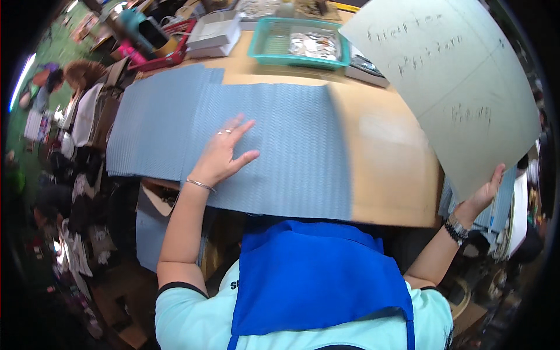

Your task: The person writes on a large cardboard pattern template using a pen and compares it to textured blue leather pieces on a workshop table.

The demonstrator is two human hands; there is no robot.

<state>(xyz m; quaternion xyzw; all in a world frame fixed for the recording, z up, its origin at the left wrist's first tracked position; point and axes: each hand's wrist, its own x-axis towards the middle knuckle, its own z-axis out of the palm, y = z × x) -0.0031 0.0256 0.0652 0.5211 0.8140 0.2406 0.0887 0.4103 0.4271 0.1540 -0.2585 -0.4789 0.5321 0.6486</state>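
My left hand is over a blue textured sheet on the table, with its fingers spread and a little blurred. Whether it presses on the sheet or hovers just above, I cannot tell. To its left, more blue sheets lie in an overlapping, fanned stack. Out at the right, my right hand grips the lower edge of a large pale green board with handwriting and drawn lines on it. The board is raised and tilted, covering the table's far right corner.
At the back stand a teal plastic basket holding a bag of small pale pieces, a white box and a red tray. The wooden table ends just before my blue apron. More blue sheets lie below the table's left side.
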